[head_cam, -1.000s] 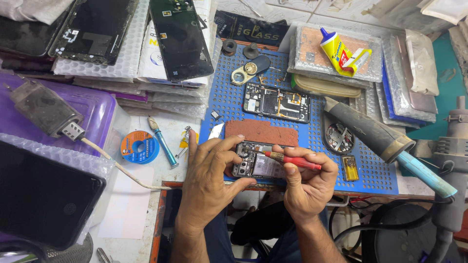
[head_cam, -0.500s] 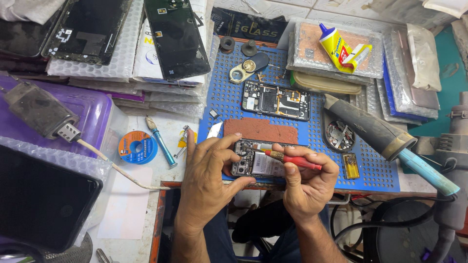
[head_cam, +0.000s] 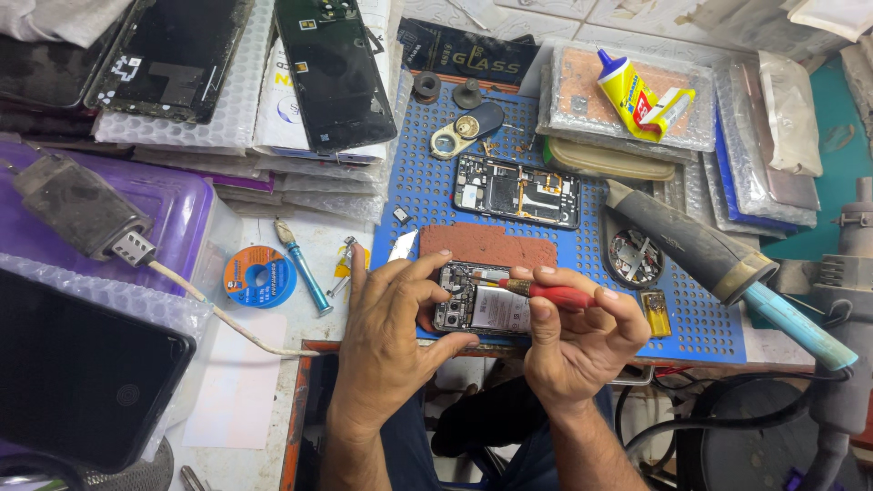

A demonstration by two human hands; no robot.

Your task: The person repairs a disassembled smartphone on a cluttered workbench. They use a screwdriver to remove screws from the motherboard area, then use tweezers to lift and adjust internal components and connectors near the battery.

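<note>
I am seeing the opened phone [head_cam: 479,307] showing bare metal shields and a pale matt battery. The screwdriver [head_cam: 546,294] is wearing a glossy red plastic handle. The perforated mat [head_cam: 436,195] is looking like matt blue rubber. The black panel [head_cam: 335,71] is gleaming like glass. The bubble wrap [head_cam: 232,109] is looking clear, dimpled plastic. The yellow tube [head_cam: 627,91] is shining smooth.

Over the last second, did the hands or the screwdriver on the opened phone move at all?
Hardly. The right hand keeps the red screwdriver with its tip on the opened phone; the left hand keeps gripping the phone's left end. No visible shift, nothing picked up or released. The blue mat, second phone frame and brown pad lie unchanged.
</note>
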